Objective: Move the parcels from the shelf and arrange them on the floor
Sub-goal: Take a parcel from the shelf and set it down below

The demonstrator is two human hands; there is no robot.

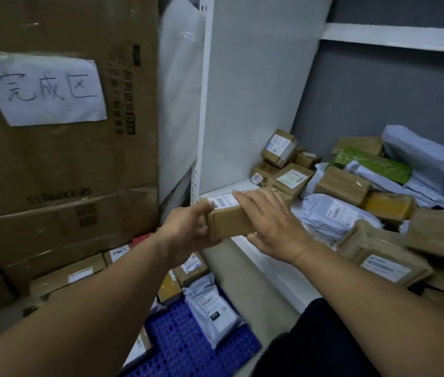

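Currently the left hand [188,227] and right hand [272,224] grasp one brown parcel [229,223] by its ends at the shelf [242,183] edge — slackened fingers risk dropping it onto the floor parcels [210,306] — keep both clenched.

brown parcel [229,220], white label [222,200]; blue perforated pallet [188,346]; green box [373,164].

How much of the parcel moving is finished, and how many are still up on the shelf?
Some looks done: a grey bag parcel and a few small boxes already lie down on the blue floor pallet. In hand: the left hand and right hand hold one brown box at the shelf edge. Left: a big heap of parcels still fills the shelf, so most remains.
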